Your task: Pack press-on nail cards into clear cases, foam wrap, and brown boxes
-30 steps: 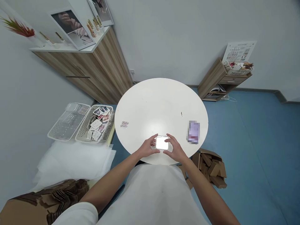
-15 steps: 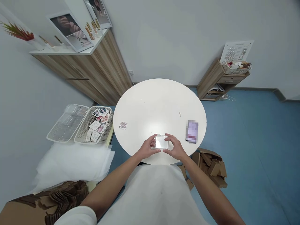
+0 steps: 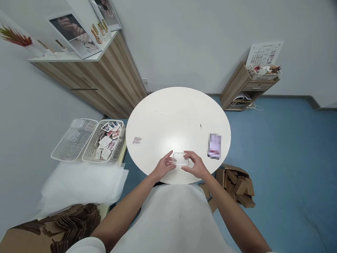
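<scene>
Pinching a clear box [image 3: 180,160] near the counter [image 3: 179,116] edge, presumably for steadiness, your right hand [image 3: 197,166] faces your spread left hand [image 3: 162,167], whose grip is unclear.

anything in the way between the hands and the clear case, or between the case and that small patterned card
Nothing visible separates the left hand or right hand from the clear case; both are at its ends. Toward the patterned card on the left, only the left hand visibly lies between.
</scene>
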